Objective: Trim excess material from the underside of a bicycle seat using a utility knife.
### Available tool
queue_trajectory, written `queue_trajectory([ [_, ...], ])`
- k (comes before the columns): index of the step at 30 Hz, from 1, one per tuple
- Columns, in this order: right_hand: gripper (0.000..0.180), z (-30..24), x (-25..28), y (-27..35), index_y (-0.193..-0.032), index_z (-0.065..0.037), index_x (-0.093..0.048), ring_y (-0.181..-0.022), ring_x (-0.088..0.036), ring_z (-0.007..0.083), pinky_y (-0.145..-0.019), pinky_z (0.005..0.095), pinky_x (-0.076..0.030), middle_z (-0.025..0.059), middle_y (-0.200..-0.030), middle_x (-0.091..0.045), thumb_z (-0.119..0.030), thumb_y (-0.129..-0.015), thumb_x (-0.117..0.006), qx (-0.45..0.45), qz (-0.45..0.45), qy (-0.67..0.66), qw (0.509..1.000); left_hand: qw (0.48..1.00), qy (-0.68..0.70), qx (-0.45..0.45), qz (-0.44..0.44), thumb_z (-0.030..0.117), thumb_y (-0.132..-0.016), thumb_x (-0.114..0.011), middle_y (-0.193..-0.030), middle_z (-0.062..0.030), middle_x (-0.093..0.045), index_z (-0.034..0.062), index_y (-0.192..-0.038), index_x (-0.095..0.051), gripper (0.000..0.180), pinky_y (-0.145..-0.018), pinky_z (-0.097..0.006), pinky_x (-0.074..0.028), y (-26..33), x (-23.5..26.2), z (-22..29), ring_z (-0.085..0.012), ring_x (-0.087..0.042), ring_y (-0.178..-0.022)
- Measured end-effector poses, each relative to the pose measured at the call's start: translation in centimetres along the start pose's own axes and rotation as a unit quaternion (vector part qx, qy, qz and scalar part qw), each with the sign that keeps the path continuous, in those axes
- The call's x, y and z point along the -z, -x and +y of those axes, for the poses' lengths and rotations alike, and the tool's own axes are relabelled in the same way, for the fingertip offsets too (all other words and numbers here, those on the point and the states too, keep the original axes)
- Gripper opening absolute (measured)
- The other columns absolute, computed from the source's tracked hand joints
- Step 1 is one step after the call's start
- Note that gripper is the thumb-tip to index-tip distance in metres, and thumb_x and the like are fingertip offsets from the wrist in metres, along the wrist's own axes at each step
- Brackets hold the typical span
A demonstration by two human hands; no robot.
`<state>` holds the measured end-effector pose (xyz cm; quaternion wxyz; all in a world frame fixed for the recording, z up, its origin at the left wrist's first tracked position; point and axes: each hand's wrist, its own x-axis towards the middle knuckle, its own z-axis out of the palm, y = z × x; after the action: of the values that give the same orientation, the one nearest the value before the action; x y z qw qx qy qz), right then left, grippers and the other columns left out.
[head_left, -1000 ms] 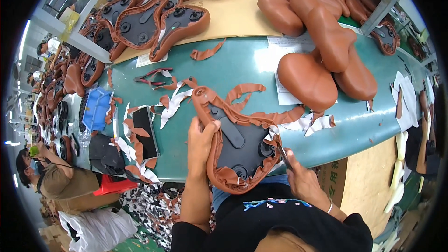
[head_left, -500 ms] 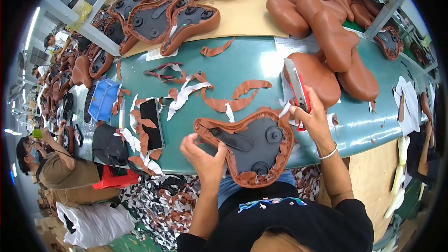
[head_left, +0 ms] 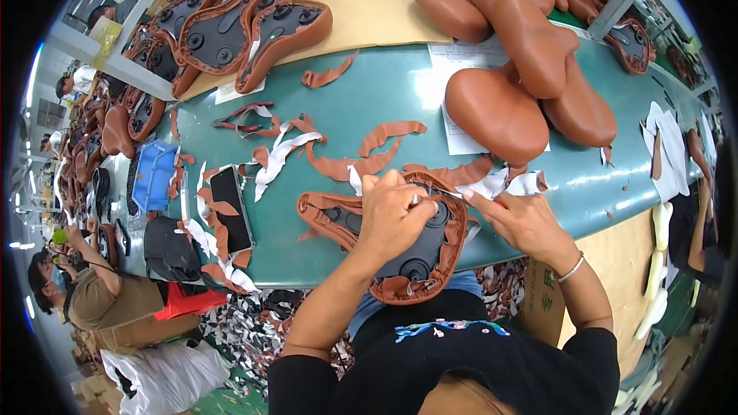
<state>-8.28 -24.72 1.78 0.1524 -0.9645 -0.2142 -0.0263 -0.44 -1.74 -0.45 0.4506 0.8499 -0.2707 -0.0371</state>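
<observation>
In the head view, a brown seat sits underside up over the near edge of a green desk, beneath the left grip, whose fingers pinch at its far rim. Just right of it, the right grip wraps a red tool, blade toward that rim. A taut cover edge, a shallow blade and left fingertips clear of its path would likely give the cleanest work. Scraps curl beyond the left grip; a phone, snips and a blue tray lie to its left. Piled seats rise beyond the right grip. Far left of both, a co-worker in brown appears; offcuts litter the floor below.
</observation>
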Motion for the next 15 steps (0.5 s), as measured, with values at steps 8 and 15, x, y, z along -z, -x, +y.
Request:
queue_trajectory([
  [8,0.057,-6.5,-2.3,4.2,-0.137,-0.012,-0.040,-0.047,-0.051,0.0279,-0.042,0.0396,-0.040,0.0119,-0.064,-0.051,-0.008,-0.082,-0.055,-0.145,-0.014,0.026,0.989,0.772,0.615,0.126,0.103,0.011,-0.069,-0.054,-0.064,-0.0068,-0.059,0.0039,-0.059,-0.056,0.012,-0.058,-0.029,-0.040,-0.4,1.6,-1.7,-0.0150,-0.049,-0.059],
  [15,0.050,-3.8,-1.1,-1.9,-0.133,-0.012,-0.043,-0.053,-0.055,0.0289,-0.045,0.0401,-0.038,0.0113,-0.067,-0.054,-0.012,-0.083,-0.054,-0.112,0.015,0.039,0.993,0.977,-0.098,-0.136,0.131,0.008,-0.070,-0.066,-0.066,-0.0121,-0.052,0.0023,-0.069,-0.056,0.012,-0.055,-0.038,-0.042,-3.1,2.9,-0.7,-0.0278,-0.053,-0.067],
])
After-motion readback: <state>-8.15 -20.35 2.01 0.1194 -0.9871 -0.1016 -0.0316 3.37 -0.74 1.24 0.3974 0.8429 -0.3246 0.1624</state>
